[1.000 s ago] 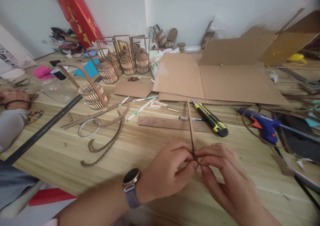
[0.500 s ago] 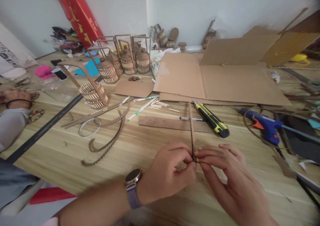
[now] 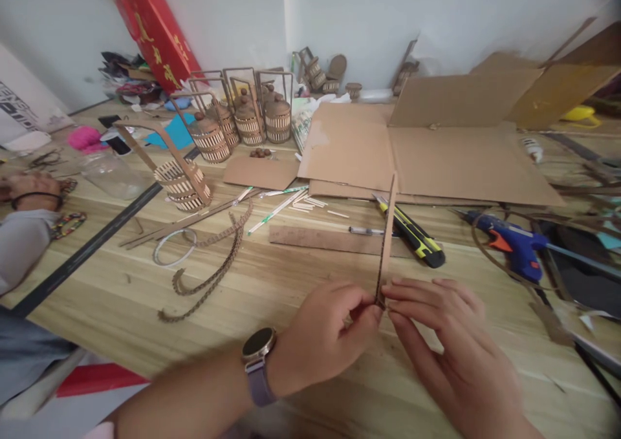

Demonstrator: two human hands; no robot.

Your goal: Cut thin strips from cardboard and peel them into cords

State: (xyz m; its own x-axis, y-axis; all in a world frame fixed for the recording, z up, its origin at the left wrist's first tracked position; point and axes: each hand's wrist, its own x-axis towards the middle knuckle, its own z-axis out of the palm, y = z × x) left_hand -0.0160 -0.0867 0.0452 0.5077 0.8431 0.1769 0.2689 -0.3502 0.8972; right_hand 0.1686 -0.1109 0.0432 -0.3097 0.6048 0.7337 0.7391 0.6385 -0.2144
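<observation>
A narrow cardboard strip [image 3: 387,242] stands up from between my hands, its corrugated edge showing. My left hand [image 3: 330,335], with a watch on the wrist, pinches the strip's lower end between thumb and bent fingers. On the other side, my right hand [image 3: 446,342] closes its thumb and fingertips on the same end. What lies right between the fingertips is partly hidden. Just beyond the strip, a yellow and black utility knife [image 3: 412,232] rests on the table, close to a pen [image 3: 366,231] and a flat cardboard piece [image 3: 315,238].
Flattened cardboard [image 3: 451,158] covers the back right. A blue glue gun [image 3: 514,238] lies to the right. Curved corrugated strips [image 3: 213,280] and a white ring [image 3: 169,248] lie left. Several small handled baskets [image 3: 250,125] stand behind. Another person's hand [image 3: 33,190] is at far left.
The strip has turned in my fingers so that more of its flat face shows, and its top now leans further right. Both hands have shifted only slightly.
</observation>
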